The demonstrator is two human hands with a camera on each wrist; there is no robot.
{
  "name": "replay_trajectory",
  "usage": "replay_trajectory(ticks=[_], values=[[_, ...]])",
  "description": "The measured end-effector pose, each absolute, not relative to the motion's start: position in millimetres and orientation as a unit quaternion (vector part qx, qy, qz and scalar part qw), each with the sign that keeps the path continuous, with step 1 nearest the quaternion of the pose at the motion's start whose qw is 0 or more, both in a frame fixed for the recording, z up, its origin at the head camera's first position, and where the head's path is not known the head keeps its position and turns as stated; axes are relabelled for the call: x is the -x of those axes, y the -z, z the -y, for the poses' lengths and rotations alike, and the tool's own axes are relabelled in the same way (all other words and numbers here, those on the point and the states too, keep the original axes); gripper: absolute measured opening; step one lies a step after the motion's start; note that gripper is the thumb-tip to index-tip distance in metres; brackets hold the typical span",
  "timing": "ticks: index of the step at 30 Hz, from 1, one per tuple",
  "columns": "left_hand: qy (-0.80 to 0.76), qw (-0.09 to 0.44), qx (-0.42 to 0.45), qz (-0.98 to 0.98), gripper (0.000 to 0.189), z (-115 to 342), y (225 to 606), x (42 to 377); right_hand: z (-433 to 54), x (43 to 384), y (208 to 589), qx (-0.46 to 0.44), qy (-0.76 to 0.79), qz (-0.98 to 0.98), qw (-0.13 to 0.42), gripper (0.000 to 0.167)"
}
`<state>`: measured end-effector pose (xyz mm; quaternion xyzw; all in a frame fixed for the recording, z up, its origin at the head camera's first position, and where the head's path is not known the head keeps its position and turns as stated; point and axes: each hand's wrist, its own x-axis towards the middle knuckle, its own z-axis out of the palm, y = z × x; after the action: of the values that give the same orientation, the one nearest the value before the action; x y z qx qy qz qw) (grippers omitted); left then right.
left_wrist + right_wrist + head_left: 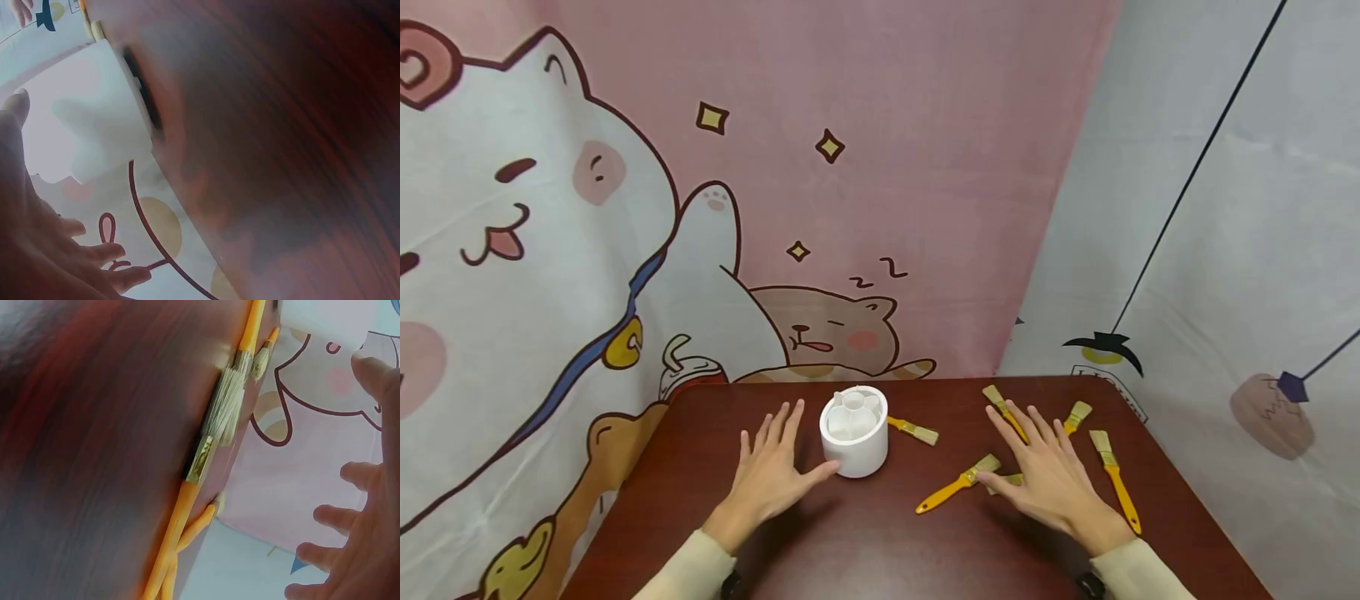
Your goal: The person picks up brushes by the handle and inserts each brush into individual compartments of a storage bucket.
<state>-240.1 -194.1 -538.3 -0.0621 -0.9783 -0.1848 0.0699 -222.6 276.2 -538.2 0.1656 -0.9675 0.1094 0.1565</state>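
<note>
My left hand [767, 475] hovers over the table with its fingers spread, its thumb tip right beside a round white holder [859, 450] with several compartments in its top. On the other side, my right hand [1048, 483] is held with fingers spread above several flat paintbrushes with yellow handles and pale bristles. One paintbrush [951, 493] lies by its thumb, and another [1120, 487] lies to its right. A third paintbrush [917, 431] is partly hidden behind the holder. In the right wrist view, a paintbrush [181, 512] lies below the spread fingers [337, 519].
The dark reddish-brown table [880, 550] has a far edge close to a cloth backdrop [925, 208] printed with cartoon cats. Beyond the right hand lie two more paintbrushes, one with upright-pointing bristles [1077, 414] near the far right corner.
</note>
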Motion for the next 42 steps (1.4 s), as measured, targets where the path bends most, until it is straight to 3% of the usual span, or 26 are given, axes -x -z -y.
replay_trajectory(ticks=[8, 16, 22, 42], values=[[0.215, 0.063, 0.075, 0.972, 0.135, 175, 537, 247, -260, 236, 541, -0.188, -0.106, 0.962, 0.167, 0.099], [0.251, 0.088, 0.087, 0.960, 0.132, 158, 535, 254, -238, 252, 542, -0.195, -0.121, 0.962, 0.150, 0.090], [0.296, 0.075, 0.070, 0.950, 0.131, 149, 534, 257, -222, 264, 544, -0.194, -0.135, 0.962, 0.137, 0.086], [0.341, 0.098, 0.075, 0.932, 0.118, 146, 542, 259, -188, 295, 555, -0.203, -0.145, 0.963, 0.097, 0.067]])
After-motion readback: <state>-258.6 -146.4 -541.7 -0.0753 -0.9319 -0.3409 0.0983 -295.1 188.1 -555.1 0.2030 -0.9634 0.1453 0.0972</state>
